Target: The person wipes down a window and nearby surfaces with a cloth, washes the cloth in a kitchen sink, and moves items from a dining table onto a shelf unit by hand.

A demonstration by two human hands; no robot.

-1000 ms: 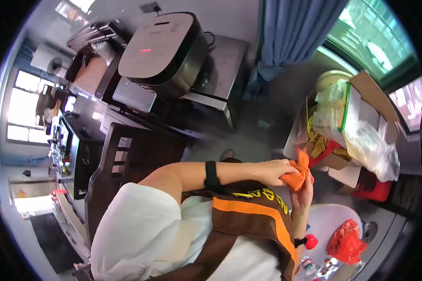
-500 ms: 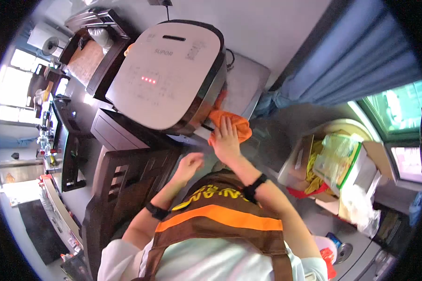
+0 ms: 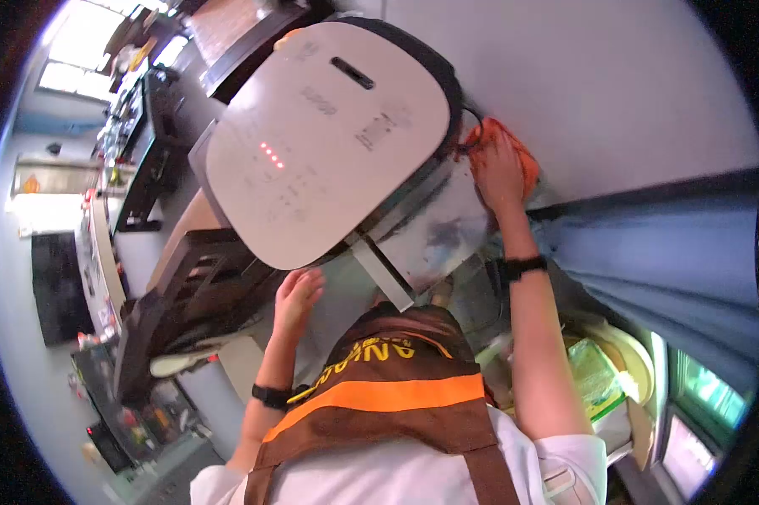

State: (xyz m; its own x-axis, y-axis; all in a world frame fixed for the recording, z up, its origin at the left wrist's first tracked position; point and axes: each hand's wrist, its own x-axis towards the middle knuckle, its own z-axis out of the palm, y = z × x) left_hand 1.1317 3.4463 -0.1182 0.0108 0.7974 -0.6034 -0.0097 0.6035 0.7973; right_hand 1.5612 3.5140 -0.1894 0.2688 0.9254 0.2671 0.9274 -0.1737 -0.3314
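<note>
My right hand (image 3: 499, 172) presses an orange cloth (image 3: 527, 168) on the far right corner of the small cabinet top (image 3: 447, 227), by the wall and a dark power cord. Its fingers lie over the cloth. Left of it stands a large rice cooker (image 3: 329, 135) with a pale lid and a row of red lights. My left hand (image 3: 298, 296) hangs just below the cooker's near edge, fingers loosely bent and apart, with nothing in it.
A dark wooden chair (image 3: 194, 295) is at the left. Blue curtains (image 3: 657, 269) hang at the right, above a cardboard box (image 3: 640, 433) holding a green-edged package (image 3: 594, 383). Farther left is a dark table (image 3: 148, 151).
The orange cloth, earlier held in both hands, moved to the cabinet beside the cooker, then with my right hand to its far corner. My left hand let go of it. The view has turned.
</note>
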